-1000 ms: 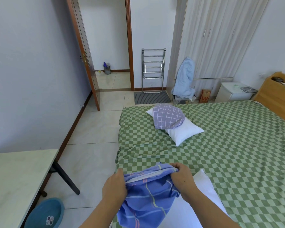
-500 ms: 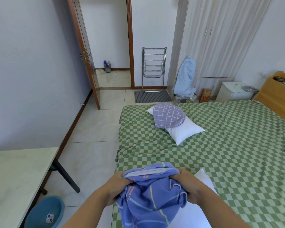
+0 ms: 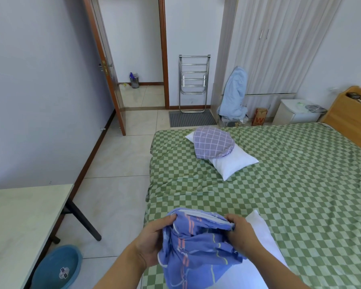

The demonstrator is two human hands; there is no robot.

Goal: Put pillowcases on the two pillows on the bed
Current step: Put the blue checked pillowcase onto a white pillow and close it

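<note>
The near pillow is mostly hidden behind the right forearm and the bunched cloth, and the bottom edge of the view cuts it off; only a white corner shows on the bed. The blue striped pillowcase is gathered into deep folds just above that pillow, a white band showing along its top edge. The left hand closes its fingers on the cloth's left edge, the right hand pinches the right edge. Farther up the green checked bed lies the second pillow, white, with a purple checked pillowcase lying over its far end.
</note>
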